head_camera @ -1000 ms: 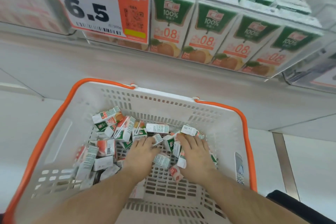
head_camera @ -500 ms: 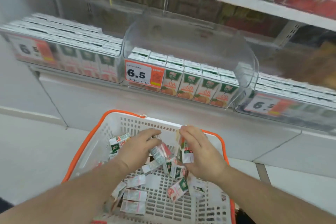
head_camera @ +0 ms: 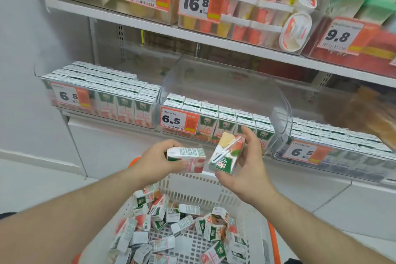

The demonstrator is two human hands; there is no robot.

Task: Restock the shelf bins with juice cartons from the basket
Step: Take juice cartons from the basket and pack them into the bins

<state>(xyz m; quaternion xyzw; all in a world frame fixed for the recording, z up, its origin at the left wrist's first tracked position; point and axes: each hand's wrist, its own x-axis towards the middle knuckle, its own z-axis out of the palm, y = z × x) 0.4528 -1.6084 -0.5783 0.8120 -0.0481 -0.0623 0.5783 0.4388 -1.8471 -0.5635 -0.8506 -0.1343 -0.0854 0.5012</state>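
Observation:
My left hand [head_camera: 155, 159] grips a small juice carton [head_camera: 186, 159] lying on its side. My right hand [head_camera: 248, 164] grips a second juice carton [head_camera: 227, 153], tilted, with its straw facing me. Both are held above the far rim of the white basket [head_camera: 205, 184] with orange trim, which holds several loose cartons [head_camera: 177, 227]. Straight ahead stands the clear middle shelf bin [head_camera: 278, 100], partly filled with upright cartons [head_camera: 227, 120] behind a 6.5 price tag.
Clear bins [head_camera: 102, 94] left and right [head_camera: 334, 146] of the middle one are packed with cartons and carry 6.5 tags. The shelf above [head_camera: 192, 36] holds cups and packets with 9.9, 16.8 and 9.8 tags. White floor tiles lie on both sides of the basket.
Both hands have lifted out of the basket, each with a carton, and risen toward the middle bin. The view has tilted up from the basket to the shelves.

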